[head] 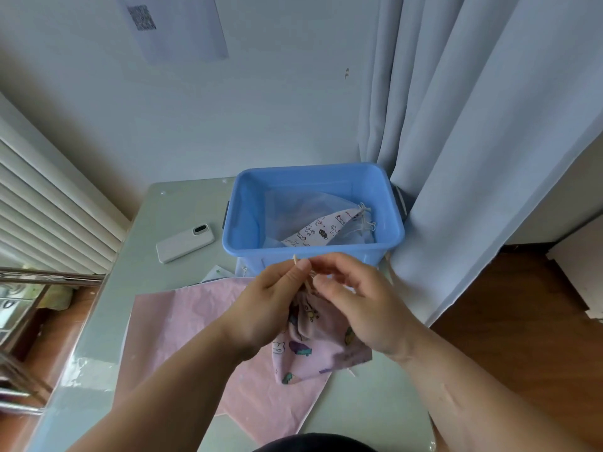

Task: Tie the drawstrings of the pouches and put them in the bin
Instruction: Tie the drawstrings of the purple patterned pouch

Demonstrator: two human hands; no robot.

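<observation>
Hands pinched the drawstrings of a pink pouch in front of a blue bin.

Both hands met above the gathered mouth of a pink fabric pouch printed with cartoon figures [313, 350]: the left hand [264, 308] pinched one beige drawstring [296, 261] between thumb and fingers, its tip poking up, while the right hand [362, 305] curled its fingers round the cords just beside it. The pouch hung from the cords, its bottom resting on a flat pink cloth [182, 321] spread over the pale grey-green surface [176, 203]. Just behind the hands stood a rectangular blue plastic bin [396, 223], holding a white pouch with small animal prints [321, 230] and a sheer pale blue pouch [290, 210], their cords bunched near its right wall. A white phone [185, 243] lay left of the bin, and a grey curtain [473, 125] hung against its right side.
</observation>
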